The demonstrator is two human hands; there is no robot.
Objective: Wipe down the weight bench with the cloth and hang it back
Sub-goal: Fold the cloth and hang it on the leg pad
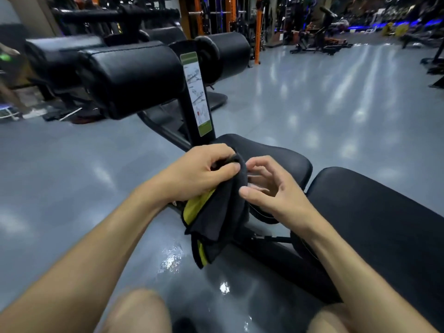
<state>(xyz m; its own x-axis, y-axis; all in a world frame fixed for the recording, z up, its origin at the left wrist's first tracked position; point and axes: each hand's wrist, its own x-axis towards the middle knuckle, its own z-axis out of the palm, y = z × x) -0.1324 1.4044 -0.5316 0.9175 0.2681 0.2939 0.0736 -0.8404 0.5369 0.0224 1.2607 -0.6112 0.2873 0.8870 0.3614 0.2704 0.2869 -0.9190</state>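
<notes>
Fingers and thumb of the left hand [194, 171] pinch the top edge of a black cloth with a yellow inner face [216, 212], bunching it at the knuckles. Right hand [266, 188] sits just beside it, fingers loosely curled and spread, thumb tip touching the cloth's side fold; it grips nothing firmly that can be seen. Cloth hangs with its long axis near vertical, top at the hands, lower corner pointing down toward the glossy grey floor [72, 188], yellow showing along the left edge and at the bottom. It dangles in the air just in front of the black padded seat of the weight bench [276, 159], off the pad. Longer black back pad [384, 224] runs away to the right. Beyond the seat rises a black post with a white and green instruction sticker [195, 92], flanked by thick black roller pads [129, 78]. Bare knees show at the bottom edge.
</notes>
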